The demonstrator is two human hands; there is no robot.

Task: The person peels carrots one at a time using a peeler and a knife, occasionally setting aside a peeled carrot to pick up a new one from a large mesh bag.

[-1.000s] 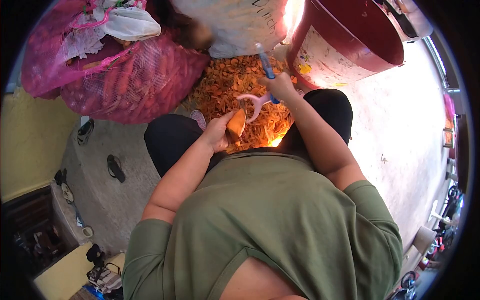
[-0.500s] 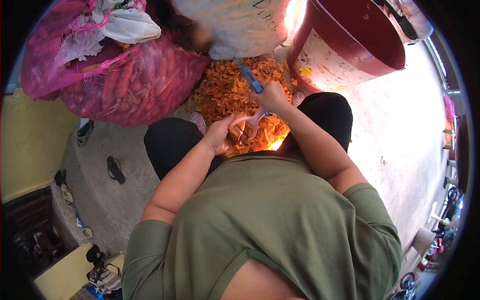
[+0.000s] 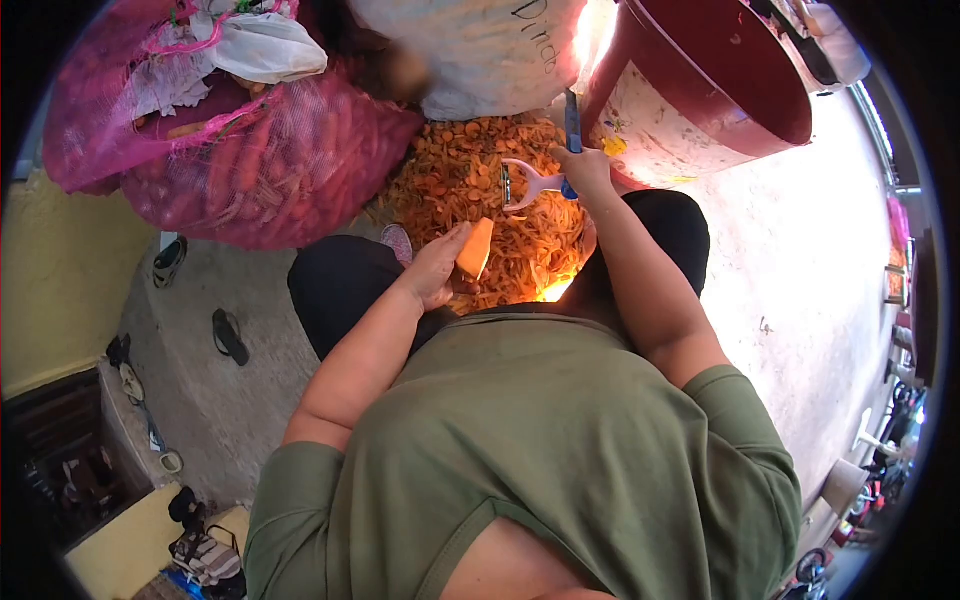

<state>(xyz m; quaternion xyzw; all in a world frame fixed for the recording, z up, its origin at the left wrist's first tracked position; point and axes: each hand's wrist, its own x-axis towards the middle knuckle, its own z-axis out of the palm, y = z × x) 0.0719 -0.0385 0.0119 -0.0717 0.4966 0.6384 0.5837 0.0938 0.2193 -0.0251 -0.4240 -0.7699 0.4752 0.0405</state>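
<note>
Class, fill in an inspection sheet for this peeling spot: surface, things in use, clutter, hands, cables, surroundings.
Surface: bare concrete floor, with a pile of orange peelings between the person's knees.
Job's things: carrot; peeler with a pink head and blue handle, held apart from the carrot.
Clutter: sandals on the floor at the left.
Hands: left hand grips the carrot; right hand grips the peeler, raised over the peelings.
Cables: nothing seen.
Surroundings: pink mesh sack of carrots, white sack, red tub.
</note>
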